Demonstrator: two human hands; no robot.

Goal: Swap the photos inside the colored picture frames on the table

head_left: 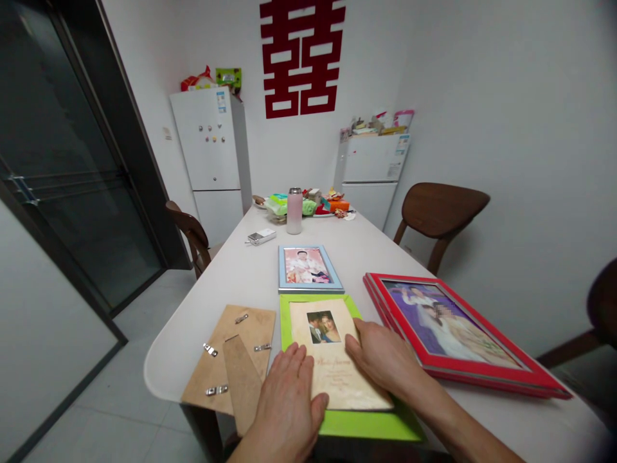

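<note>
A cream paper sheet (330,381) with a small printed photo of two people lies over a bright green picture frame (371,426) at the table's near end. My left hand (292,392) rests flat along the sheet's left edge, fingers stretched out and thumb apart. On the opposite side, my right hand (380,350) touches the sheet's right edge with fingers extended, its palm side partly hidden. Left of the green frame is a brown backing board (253,321) with metal clips and a stand leg (241,373); my left hand overlaps part of it.
A light blue framed photo (311,287) lies just beyond the green frame. Stacked red picture frames (429,360) are at the right. Farther back are a pink bottle (294,212), a small white device (261,237) and snack packs (277,204). Chairs (441,209) flank the table (216,276).
</note>
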